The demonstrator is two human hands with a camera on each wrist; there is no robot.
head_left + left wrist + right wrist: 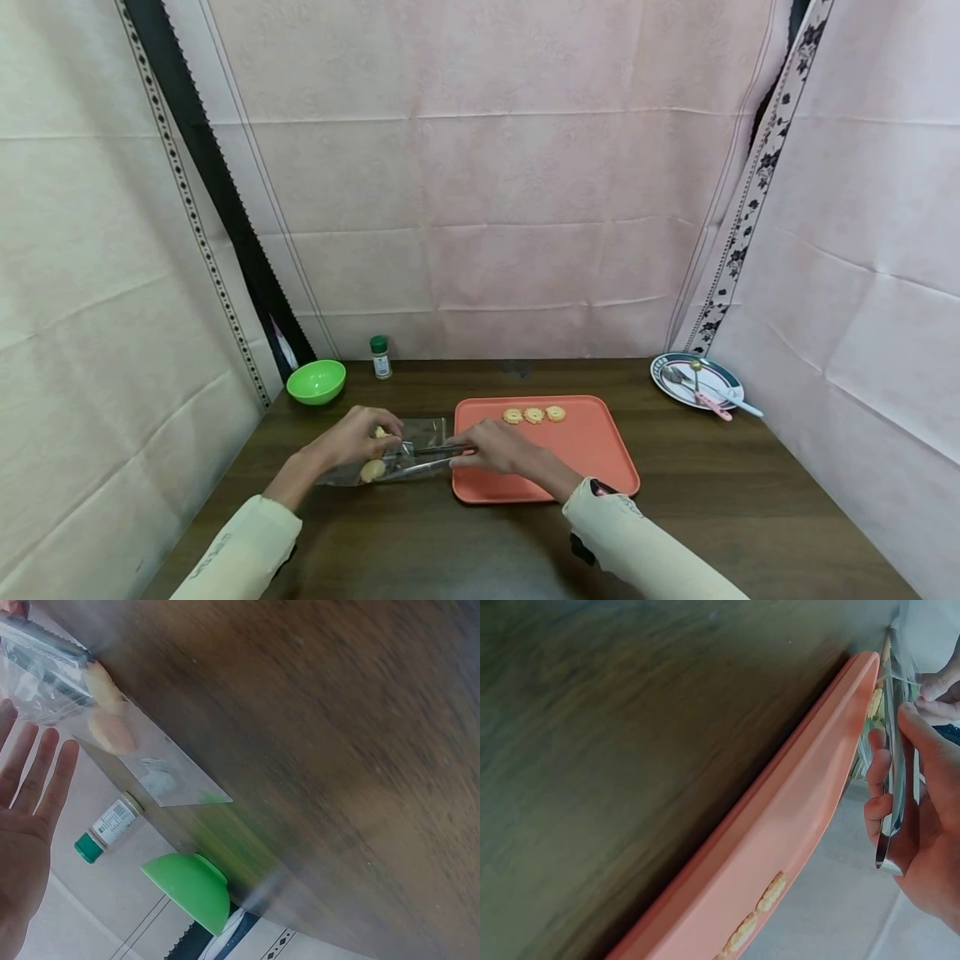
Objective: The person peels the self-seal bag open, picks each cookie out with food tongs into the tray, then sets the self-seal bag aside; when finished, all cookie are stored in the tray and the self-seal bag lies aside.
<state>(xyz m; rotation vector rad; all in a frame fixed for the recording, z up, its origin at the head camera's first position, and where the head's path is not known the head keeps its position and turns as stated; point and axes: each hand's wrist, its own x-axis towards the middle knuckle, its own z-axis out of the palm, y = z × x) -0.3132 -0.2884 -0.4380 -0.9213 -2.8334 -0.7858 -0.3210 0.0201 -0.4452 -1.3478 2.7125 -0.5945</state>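
Observation:
My right hand [498, 448] grips metal tongs [897, 776], and their far end reaches left into a clear plastic packet [429, 429]. With thumb and fingers my left hand [360, 435] pinches the plastic near the tongs' tips. Pale round cookies [112, 732] lie inside the packet on its left side; whether the tongs hold one cannot be made out. To the right is a coral tray [581, 467], its left edge under my right hand. Three cookies [534, 415] stand in a row near the tray's far side.
A green bowl [317, 382] and a small green-capped bottle [381, 358] stand at the back left. At the back right a plate [663, 371] carries a spoon and a fork-like utensil with coloured handles. Cloth hangs around the wooden table [420, 542].

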